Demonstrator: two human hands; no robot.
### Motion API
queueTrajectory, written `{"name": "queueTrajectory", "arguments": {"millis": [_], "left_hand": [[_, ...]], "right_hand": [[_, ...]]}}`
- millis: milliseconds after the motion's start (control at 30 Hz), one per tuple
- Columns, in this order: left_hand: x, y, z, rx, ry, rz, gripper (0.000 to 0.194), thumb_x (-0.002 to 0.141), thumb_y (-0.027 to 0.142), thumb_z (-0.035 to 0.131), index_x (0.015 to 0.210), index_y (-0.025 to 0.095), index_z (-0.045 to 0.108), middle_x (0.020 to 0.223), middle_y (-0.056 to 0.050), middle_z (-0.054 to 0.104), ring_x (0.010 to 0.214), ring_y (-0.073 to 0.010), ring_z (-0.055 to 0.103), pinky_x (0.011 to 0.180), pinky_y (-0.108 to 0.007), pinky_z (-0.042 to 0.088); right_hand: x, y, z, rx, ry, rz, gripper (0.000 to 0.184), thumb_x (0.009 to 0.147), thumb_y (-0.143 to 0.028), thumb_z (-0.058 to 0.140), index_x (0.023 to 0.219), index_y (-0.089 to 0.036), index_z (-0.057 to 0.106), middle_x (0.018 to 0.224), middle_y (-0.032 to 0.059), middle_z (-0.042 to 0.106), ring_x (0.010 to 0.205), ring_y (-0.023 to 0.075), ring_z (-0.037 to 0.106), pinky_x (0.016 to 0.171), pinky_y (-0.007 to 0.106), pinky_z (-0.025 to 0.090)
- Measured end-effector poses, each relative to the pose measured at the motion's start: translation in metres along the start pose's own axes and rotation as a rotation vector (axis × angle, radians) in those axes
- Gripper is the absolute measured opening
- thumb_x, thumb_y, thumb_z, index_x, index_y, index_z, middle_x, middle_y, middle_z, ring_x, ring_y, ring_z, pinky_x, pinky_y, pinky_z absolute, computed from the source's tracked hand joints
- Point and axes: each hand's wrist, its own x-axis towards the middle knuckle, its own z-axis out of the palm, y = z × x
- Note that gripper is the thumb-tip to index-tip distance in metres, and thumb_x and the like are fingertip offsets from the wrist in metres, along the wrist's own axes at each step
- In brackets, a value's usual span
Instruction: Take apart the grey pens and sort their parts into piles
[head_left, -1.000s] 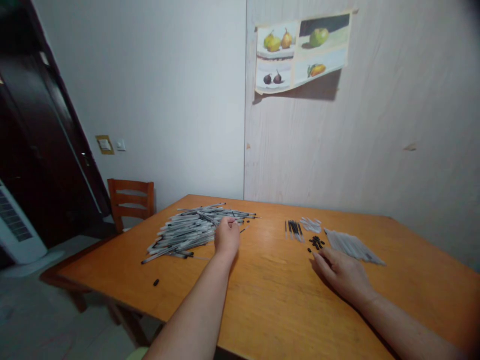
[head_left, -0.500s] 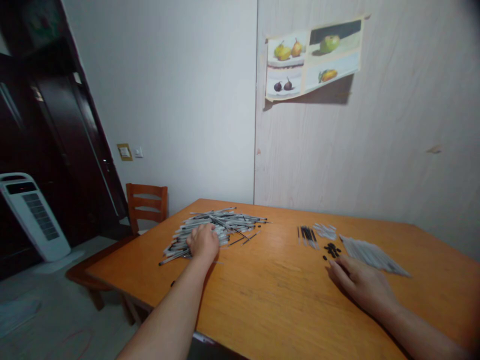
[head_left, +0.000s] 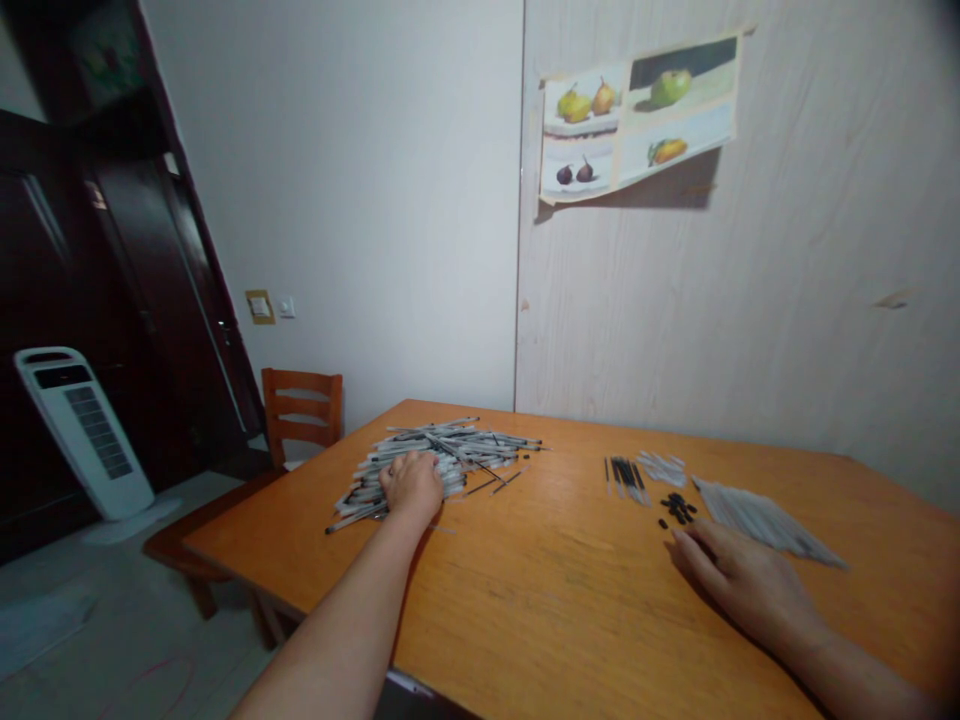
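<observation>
My left hand point(head_left: 414, 485) lies over a large pile of clear pens with black ends point(head_left: 375, 480). Its fingers are bent down into the pile, and the tips and whatever they grip are hidden. On the right of the table, my right hand point(head_left: 739, 570) rests on its side, thumb and fingers slightly apart, with nothing visible in it. Just beyond its fingertips is a cluster of small black caps point(head_left: 679, 507). Beside that hand lies a row of clear tubes point(head_left: 765, 515). Farther back are black-ink refills point(head_left: 628, 478) and short clear pieces point(head_left: 661, 466).
The wooden table point(head_left: 555, 600) reaches toward the wall. A few loose refills point(head_left: 506, 483) lie at the pile's right side. A wooden chair point(head_left: 304, 408) stands at the far left corner, and a white tower fan point(head_left: 90, 430) stands on the floor. Fruit pictures point(head_left: 637, 120) hang on the wall.
The whole view has shifted slightly, so things appear a little farther right. My left hand stays on the pen pile, and my right hand stays beside the black caps.
</observation>
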Motion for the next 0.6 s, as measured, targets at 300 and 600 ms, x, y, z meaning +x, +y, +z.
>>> {"name": "queueTrajectory", "arguments": {"millis": [300, 600], "left_hand": [[0.005, -0.001, 0.010, 0.022, 0.005, 0.028, 0.026, 0.088, 0.028, 0.052, 0.106, 0.029, 0.070, 0.119, -0.009, 0.066, 0.114, -0.0303, 0.052, 0.100, -0.050, 0.032], [0.007, -0.001, 0.012, 0.023, 0.031, 0.103, 0.023, 0.088, 0.029, 0.055, 0.104, 0.029, 0.071, 0.116, -0.009, 0.066, 0.117, -0.0307, 0.050, 0.107, -0.055, 0.023]], "right_hand": [[0.000, -0.003, -0.003, 0.022, -0.001, 0.010, 0.037, 0.094, -0.050, 0.045, 0.071, -0.025, 0.058, 0.068, 0.0032, 0.065, 0.066, 0.0221, 0.065, 0.059, 0.032, 0.041], [0.001, -0.002, -0.003, 0.023, -0.043, 0.031, 0.038, 0.095, -0.052, 0.044, 0.072, -0.024, 0.058, 0.070, 0.0029, 0.065, 0.069, 0.0215, 0.065, 0.062, 0.032, 0.040]]}}
